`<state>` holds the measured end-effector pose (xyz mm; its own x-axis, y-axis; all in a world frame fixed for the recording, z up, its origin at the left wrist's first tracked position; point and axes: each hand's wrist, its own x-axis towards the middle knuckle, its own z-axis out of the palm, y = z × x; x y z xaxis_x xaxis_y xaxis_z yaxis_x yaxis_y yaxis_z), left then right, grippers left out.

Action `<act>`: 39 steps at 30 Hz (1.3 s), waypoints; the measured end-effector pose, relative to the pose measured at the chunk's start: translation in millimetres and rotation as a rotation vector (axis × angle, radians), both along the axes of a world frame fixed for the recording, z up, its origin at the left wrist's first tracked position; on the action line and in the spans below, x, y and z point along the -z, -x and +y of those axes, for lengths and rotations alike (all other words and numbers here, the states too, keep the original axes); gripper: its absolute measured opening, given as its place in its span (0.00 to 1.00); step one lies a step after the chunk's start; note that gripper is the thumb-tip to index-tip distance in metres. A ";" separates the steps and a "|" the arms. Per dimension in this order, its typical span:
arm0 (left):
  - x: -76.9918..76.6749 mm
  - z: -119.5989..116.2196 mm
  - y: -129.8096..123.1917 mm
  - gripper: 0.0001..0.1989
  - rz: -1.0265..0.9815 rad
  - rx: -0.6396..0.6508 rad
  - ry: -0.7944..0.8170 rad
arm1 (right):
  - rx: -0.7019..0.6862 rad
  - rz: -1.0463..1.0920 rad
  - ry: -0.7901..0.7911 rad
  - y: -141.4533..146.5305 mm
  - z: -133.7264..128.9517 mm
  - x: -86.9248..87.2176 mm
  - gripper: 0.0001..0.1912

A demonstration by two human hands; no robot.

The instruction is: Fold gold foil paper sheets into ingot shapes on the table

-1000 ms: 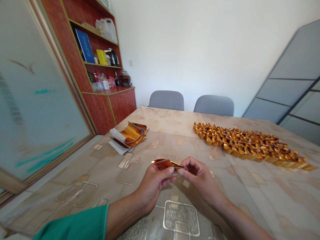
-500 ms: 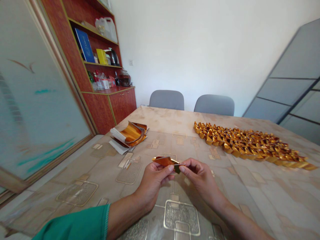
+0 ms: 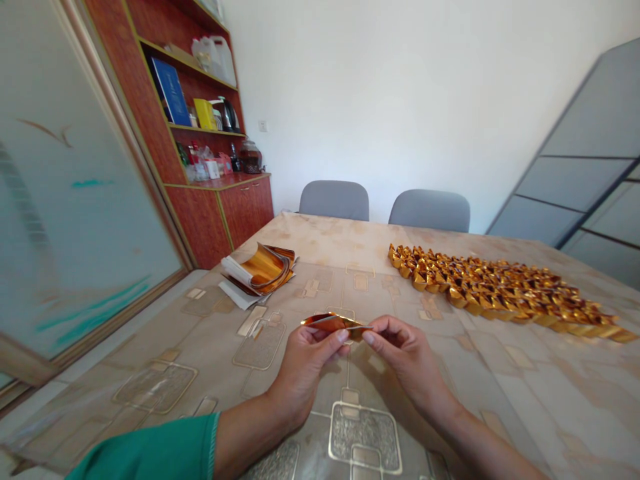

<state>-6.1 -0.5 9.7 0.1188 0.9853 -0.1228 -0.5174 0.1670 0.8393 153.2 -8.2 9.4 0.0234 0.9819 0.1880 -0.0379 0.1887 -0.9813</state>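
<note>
A folded piece of gold foil paper (image 3: 327, 323) is held between both hands, above the near middle of the table. My left hand (image 3: 306, 360) pinches it between thumb and fingers near its middle. The thumb and fingers of my right hand (image 3: 403, 347) grip its right end. Beyond my left hand lies a curled stack of gold foil paper sheets (image 3: 265, 267) with pale sheets under it. Many folded gold paper ingots (image 3: 500, 290) stand in tight rows at the right.
The table (image 3: 320, 240) has a patterned cover. Two grey chairs (image 3: 334, 199) stand at its far edge, before a white wall. A reddish wooden cabinet (image 3: 200, 207) with shelves of containers and a frosted sliding door (image 3: 85, 187) are on the left.
The foil piece has tilted flatter, its left end reaching slightly further left. My right hand has shifted slightly right, still gripping the end. The stack and ingots stay put.
</note>
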 end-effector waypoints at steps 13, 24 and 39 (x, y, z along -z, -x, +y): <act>1.5 2.3 1.3 0.13 0.065 -0.014 -0.034 | -0.026 -0.052 -0.042 -2.8 -1.5 -2.3 0.14; 6.9 6.3 3.2 0.14 0.074 0.072 -0.054 | -0.173 0.050 0.082 6.7 -1.5 6.8 0.16; 7.0 12.7 5.9 0.21 0.082 0.090 -0.019 | -0.187 -0.058 0.116 1.9 1.8 3.1 0.22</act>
